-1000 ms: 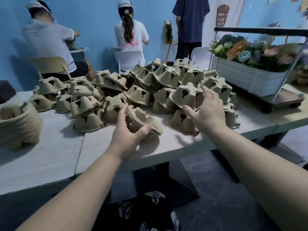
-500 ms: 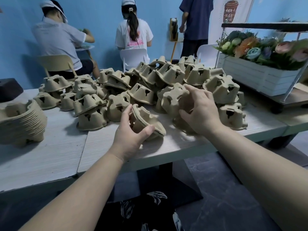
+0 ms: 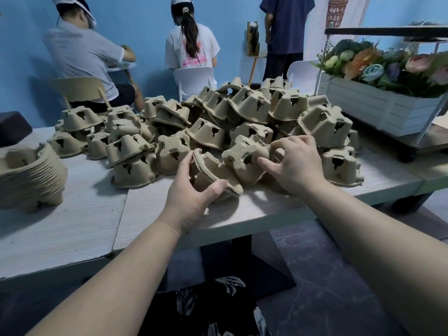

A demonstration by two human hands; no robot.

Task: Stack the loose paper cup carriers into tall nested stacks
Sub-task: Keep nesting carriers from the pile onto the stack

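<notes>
Left hand: left hand [image 3: 188, 202] grips a small nested stack of carriers [image 3: 213, 174] tilted on its side, thumb on the near rim, fingers over the far rim, at the near edge of the desk [image 3: 72, 229].
Right hand: right hand [image 3: 294, 166] holds a single carrier [image 3: 244, 157] with curled fingers, thumb stretched against its near side; this carrier sits just beside the tilted stack, touching it or nearly so (which, I cannot tell).
Desk middle: loose pile of carriers [image 3: 218, 117], most of them upside down, heaped across the desk from left of centre to the right part, some resting on one another.
Near right of pile: one upturned carrier [image 3: 340, 166] stands on the desk just right of the right hand.
Left edge: tall nested stack [image 3: 29, 175], partly cut off by the frame, well apart from the hands.
Far left corner: dark block [image 3: 13, 128].
Right edge: white slatted planter [image 3: 378, 106] with mixed flowers, on a wheeled cart.
Beyond the desk: two seated people [image 3: 82, 52] with backs turned, a third standing, blue wall behind.
</notes>
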